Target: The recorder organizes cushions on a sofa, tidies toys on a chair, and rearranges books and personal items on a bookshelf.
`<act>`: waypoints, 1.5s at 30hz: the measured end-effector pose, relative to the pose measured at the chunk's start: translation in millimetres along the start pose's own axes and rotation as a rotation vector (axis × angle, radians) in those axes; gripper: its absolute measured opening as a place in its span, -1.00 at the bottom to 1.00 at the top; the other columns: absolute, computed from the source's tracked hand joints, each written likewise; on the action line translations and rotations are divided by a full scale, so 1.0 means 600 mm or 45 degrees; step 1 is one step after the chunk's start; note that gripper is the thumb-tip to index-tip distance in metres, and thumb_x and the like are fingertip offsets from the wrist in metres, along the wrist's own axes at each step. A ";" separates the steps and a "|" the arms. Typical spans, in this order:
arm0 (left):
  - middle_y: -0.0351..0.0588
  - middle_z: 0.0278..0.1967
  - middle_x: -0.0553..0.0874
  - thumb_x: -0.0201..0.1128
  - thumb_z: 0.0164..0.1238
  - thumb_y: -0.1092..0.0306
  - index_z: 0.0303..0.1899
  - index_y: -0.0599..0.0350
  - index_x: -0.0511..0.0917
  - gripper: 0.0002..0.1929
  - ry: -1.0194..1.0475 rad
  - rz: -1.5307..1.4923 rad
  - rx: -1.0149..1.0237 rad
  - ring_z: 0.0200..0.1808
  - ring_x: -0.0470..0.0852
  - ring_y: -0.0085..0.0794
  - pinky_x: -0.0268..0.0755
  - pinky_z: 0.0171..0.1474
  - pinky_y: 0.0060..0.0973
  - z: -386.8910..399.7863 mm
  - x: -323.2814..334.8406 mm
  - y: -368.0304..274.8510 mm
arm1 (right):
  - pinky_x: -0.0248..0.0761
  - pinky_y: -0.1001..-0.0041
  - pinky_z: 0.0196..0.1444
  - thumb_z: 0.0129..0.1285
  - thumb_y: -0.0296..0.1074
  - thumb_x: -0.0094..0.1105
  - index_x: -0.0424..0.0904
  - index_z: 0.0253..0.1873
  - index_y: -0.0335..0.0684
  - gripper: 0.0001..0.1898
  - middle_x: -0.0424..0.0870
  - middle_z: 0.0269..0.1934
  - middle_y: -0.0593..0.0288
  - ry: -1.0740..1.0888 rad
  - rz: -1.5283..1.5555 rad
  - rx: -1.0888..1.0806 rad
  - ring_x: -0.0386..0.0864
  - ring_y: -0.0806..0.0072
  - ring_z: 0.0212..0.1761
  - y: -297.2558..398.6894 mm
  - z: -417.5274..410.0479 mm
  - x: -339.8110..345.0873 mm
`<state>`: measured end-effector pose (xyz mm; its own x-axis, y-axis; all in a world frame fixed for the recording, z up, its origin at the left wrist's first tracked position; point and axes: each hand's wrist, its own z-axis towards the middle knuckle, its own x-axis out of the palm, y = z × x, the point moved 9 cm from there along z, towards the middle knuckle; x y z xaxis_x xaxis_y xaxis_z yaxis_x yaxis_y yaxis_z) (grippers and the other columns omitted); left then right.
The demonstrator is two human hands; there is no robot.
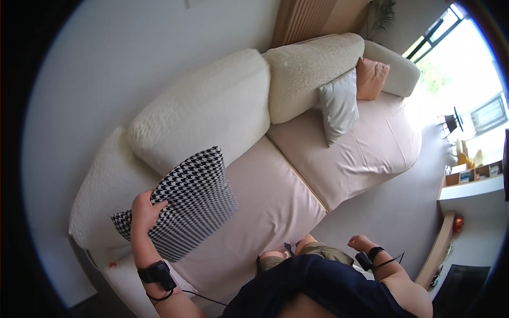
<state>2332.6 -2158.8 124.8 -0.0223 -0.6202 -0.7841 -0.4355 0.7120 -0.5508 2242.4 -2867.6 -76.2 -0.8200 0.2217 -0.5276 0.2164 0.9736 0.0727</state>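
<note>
My left hand (pixel 147 210) grips the upper edge of a black-and-white houndstooth cushion (pixel 191 202), thumb on its front face. The cushion stands tilted at the near left end of a sofa, in front of a fleecy cream backrest (pixel 203 111). Its lower part is over the pale pink seat (pixel 258 198); whether it bears weight there I cannot tell. Off to the right, away from the sofa, my right hand (pixel 361 241) hangs over the grey floor with its fingers curled and nothing visible in them.
A silvery white cushion (pixel 340 105) and an orange cushion (pixel 372 78) lean at the sofa's far end. To the right are a low shelf unit (pixel 473 175), a wooden ledge (pixel 439 246) and a bright window (pixel 457 59). Black straps with cables circle both forearms.
</note>
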 end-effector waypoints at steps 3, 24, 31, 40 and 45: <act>0.18 -0.36 0.64 0.32 -0.06 0.31 -0.32 0.27 0.57 -0.73 0.042 -0.036 0.136 -0.27 0.61 -0.01 0.41 -0.22 -0.28 0.064 0.043 -0.106 | 0.44 0.35 -0.10 0.10 -0.11 0.12 0.60 -0.17 -0.17 -0.70 0.64 -0.28 0.03 -0.057 0.192 0.001 0.59 0.19 -0.20 0.006 0.024 -0.027; -0.02 0.29 0.17 0.27 0.06 0.16 0.21 -0.07 0.28 -0.38 -0.109 0.809 -0.391 0.36 0.01 -0.15 -0.24 0.33 0.01 0.007 0.342 -0.086 | 0.43 0.56 -0.47 0.18 -0.31 0.07 0.54 -0.20 -0.39 -0.77 0.61 -0.43 0.14 -0.010 0.673 -0.310 0.60 0.45 -0.47 -0.155 0.170 -0.048; -0.03 0.30 0.15 0.26 0.03 0.07 0.24 -0.07 0.21 -0.30 -0.084 0.652 -1.251 0.36 0.00 -0.17 -0.18 0.32 0.01 -0.462 0.237 0.262 | 0.34 0.60 -0.59 0.18 -0.34 0.06 0.49 -0.19 -0.35 -0.80 0.57 -0.48 0.18 0.029 0.739 -0.274 0.57 0.50 -0.54 -0.060 0.176 -0.076; -0.04 0.30 0.14 0.35 -0.15 -0.14 0.31 0.01 0.05 -0.04 -0.348 0.290 -1.843 0.36 0.02 -0.20 -0.12 0.30 0.01 -0.825 0.085 0.664 | 0.47 0.48 -0.47 0.12 -0.31 0.10 0.53 -0.23 -0.35 -0.78 0.60 -0.47 0.09 0.054 0.203 -0.378 0.60 0.43 -0.50 0.101 -0.014 0.121; 0.01 0.28 0.20 0.36 -0.23 -0.21 0.29 0.10 0.05 0.03 -0.586 0.185 -1.660 0.34 0.09 -0.26 -0.10 0.28 0.04 -0.788 0.008 0.797 | 0.46 0.50 -0.29 0.10 -0.28 0.15 0.57 -0.19 -0.33 -0.75 0.64 -0.45 0.15 0.076 -0.171 -0.489 0.59 0.51 -0.42 0.272 -0.163 0.191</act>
<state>1699.0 -1977.0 -7.0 0.0446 -0.2238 -0.9736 -0.9765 -0.2153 0.0048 2132.0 -2678.1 -42.0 -0.8591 0.0834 -0.5049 -0.0989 0.9410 0.3236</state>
